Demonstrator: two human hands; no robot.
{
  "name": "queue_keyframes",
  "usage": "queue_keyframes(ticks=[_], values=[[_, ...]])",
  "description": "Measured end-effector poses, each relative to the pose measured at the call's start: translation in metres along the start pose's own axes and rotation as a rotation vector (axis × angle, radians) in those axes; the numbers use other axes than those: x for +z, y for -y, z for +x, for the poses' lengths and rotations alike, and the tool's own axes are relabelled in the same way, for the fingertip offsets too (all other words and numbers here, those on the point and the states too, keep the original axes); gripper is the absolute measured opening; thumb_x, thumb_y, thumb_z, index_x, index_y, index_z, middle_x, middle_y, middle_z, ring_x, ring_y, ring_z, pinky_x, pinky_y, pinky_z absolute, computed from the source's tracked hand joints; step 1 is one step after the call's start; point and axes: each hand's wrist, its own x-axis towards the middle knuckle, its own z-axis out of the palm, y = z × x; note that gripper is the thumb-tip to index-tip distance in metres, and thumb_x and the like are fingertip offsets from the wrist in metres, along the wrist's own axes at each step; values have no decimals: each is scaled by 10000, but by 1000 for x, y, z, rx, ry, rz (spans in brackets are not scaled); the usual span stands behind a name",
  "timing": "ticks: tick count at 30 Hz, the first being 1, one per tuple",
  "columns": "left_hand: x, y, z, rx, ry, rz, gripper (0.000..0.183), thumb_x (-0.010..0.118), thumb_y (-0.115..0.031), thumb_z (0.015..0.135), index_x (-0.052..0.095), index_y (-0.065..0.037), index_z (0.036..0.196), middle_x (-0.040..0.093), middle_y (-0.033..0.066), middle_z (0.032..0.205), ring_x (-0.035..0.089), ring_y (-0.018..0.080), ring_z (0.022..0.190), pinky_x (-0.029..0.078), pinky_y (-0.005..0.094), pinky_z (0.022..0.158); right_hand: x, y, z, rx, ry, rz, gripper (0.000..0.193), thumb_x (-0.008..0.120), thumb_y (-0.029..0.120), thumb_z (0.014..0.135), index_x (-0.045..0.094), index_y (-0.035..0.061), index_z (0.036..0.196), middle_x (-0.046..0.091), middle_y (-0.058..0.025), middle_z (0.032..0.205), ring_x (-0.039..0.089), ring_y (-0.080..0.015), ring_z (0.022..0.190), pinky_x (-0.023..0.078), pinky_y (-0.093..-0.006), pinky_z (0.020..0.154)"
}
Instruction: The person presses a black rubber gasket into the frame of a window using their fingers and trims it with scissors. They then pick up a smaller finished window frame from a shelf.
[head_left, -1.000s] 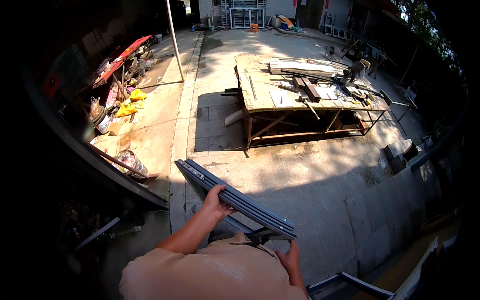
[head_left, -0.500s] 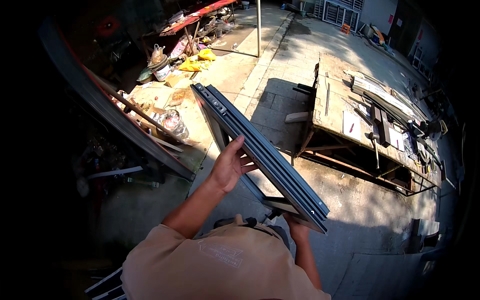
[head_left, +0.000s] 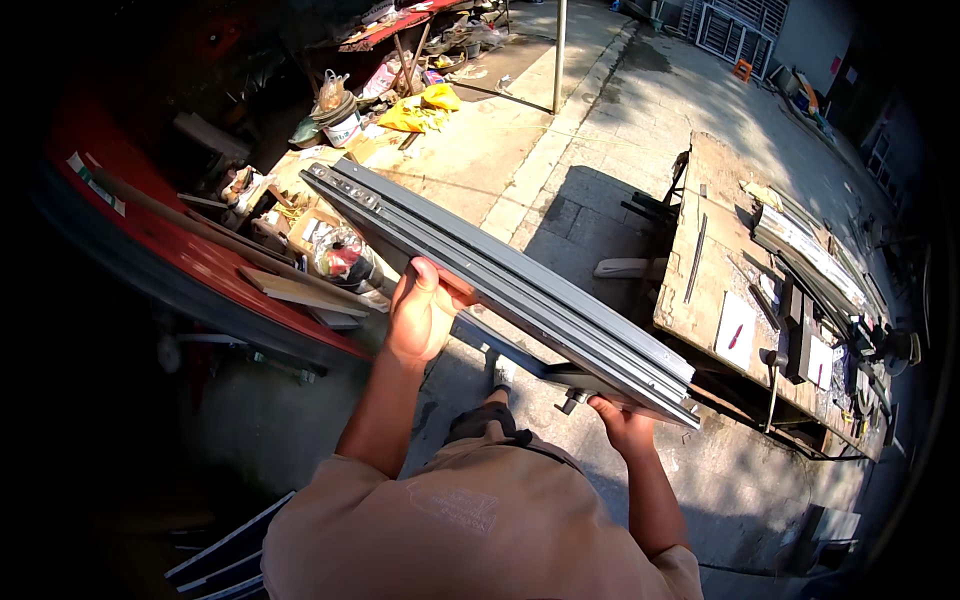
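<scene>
A grey metal window sash (head_left: 520, 290) is held in front of my body, its grooved edge facing up and slanting from the upper left down to the right. My left hand (head_left: 422, 312) grips the sash near its middle, thumb on the near side and the other fingers partly hidden beneath. At the lower right end, my right hand (head_left: 622, 425) is closed on the sash from below, its fingers mostly covered by it. A small dark handle (head_left: 572, 401) sticks out from the sash beside my right hand. Metal fittings show along its upper left end.
On the right stands a wooden workbench (head_left: 690, 260) bearing metal strips (head_left: 808, 245), white paper (head_left: 736, 325) and a hammer (head_left: 772, 372). A curved red surface (head_left: 200, 255) lies left, near a bag-lined bucket (head_left: 345, 255) and yellow bag (head_left: 420, 108). A pole (head_left: 559, 60) rises beyond.
The sash has swung to a flatter slant, its left end moving left and its right end rising. Both hands moved with it and keep their hold. The whole view has shifted.
</scene>
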Motion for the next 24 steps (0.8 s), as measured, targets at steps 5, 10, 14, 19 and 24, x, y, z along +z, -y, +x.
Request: queue_keyframes(ticks=[5, 10, 14, 19, 24], values=[[-55, 28, 118, -122, -15, 109, 449, 534, -480, 1131, 618, -49, 1226, 745, 130, 1089, 740, 240, 975, 602, 409, 887, 2, -5, 113, 7, 42, -79, 332, 880, 143, 939, 714, -27, 1172, 785, -104, 1022, 735, -196, 943, 596, -352, 878], [-96, 37, 218, -189, 55, 35, 524, 510, -495, 1133, 636, -27, 1331, 756, 127, 1204, 734, 240, 1085, 577, 404, 948, 30, -9, 197, -39, -39, -70, 316, 882, 166, 941, 730, -26, 1140, 774, -106, 1057, 727, -219, 979, 591, -365, 887], [-103, 45, 312, -198, 5, 99, 534, 526, -521, 1126, 606, -33, 1328, 729, 117, 1184, 705, 213, 1050, 547, 392, 943, 46, 6, 280, -143, -96, -295, 329, 890, 244, 937, 775, -2, 1122, 782, -117, 1059, 729, -265, 954, 582, -401, 865], [-72, 61, 444, -182, -184, 105, 626, 537, -567, 1108, 554, -47, 1457, 713, 102, 1283, 687, 223, 1154, 531, 409, 1025, 32, -30, 399, -120, 20, -411, 331, 852, 345, 961, 806, 52, 1107, 810, -111, 1022, 761, -290, 892, 595, -433, 831], [-96, 49, 601, -147, 120, -47, 685, 461, -621, 1117, 583, -37, 1454, 703, 115, 1371, 679, 275, 1247, 551, 422, 1059, 21, -35, 575, -452, 203, -486, 516, 869, 311, 895, 647, 21, 1259, 667, -207, 1284, 625, -435, 1216, 508, -501, 1039]])
